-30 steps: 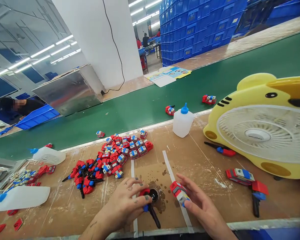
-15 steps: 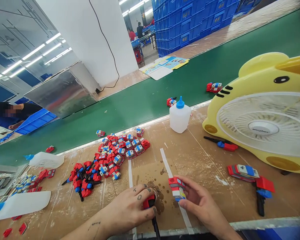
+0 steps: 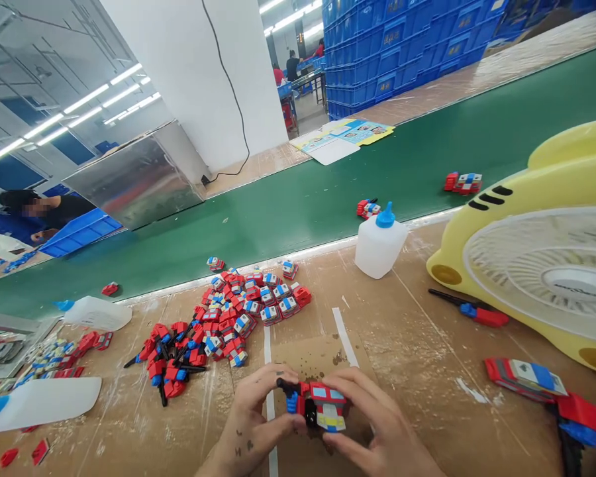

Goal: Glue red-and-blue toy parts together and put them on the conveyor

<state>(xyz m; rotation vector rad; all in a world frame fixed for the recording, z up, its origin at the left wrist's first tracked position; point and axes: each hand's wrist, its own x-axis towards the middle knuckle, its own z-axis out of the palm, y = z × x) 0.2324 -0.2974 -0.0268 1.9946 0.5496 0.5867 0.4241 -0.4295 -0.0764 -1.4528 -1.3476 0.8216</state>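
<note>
My right hand (image 3: pixel 372 417) grips a red, white and blue toy vehicle body (image 3: pixel 330 407) between thumb and fingers. Pinched in my left hand (image 3: pixel 258 414) is a red and blue toy piece with a black rod (image 3: pixel 293 397). The two parts meet, or nearly meet, above a brown cardboard sheet (image 3: pixel 298 351); whether they are joined I cannot tell. To the left lies a heap of similar vehicle bodies (image 3: pixel 243 305), with red, blue and black rod pieces (image 3: pixel 171 361) at its near end.
A white bottle with blue cap (image 3: pixel 380 248) stands behind my hands, near a green conveyor belt (image 3: pixel 278 199). At right are a yellow fan (image 3: pixel 526 252) and a toy vehicle (image 3: pixel 526 381). More bottles (image 3: pixel 47 404) lie left. A person (image 3: pixel 44 209) sits far left beside a blue crate (image 3: pixel 82 232).
My left hand has lifted and turned its rod piece toward the vehicle body. My right hand has moved left, bringing the two parts together. The view has shifted slightly.
</note>
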